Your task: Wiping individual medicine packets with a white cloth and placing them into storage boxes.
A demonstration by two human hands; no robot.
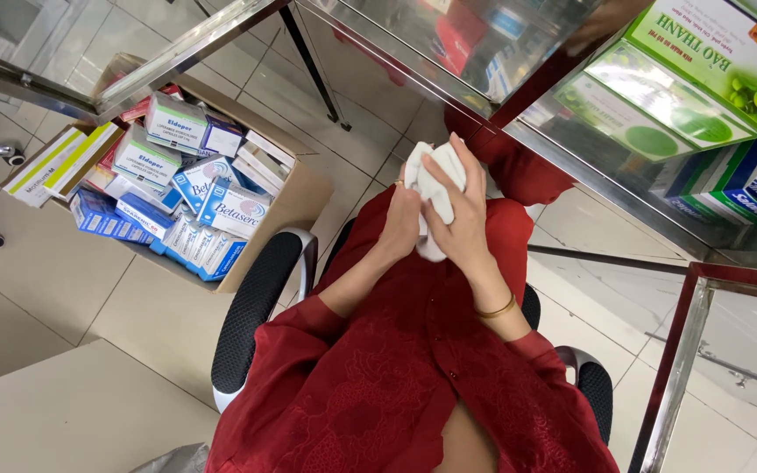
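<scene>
White cloth (432,188), bunched into a soft wad, sits between both hands above the lap in the head view. Right hand (459,215) lies over it with fingers curled and pressed into the folds; left hand (402,223) cups it from the other side, fingers closed against it. It looks light, limp and easy to crush, best gripped by a gathered fold. Glass counter's metal edge (562,153) runs close ahead, chair armrest (260,302) and cardboard box (295,206) of medicine cartons crowd the left; floor between stays open.
</scene>
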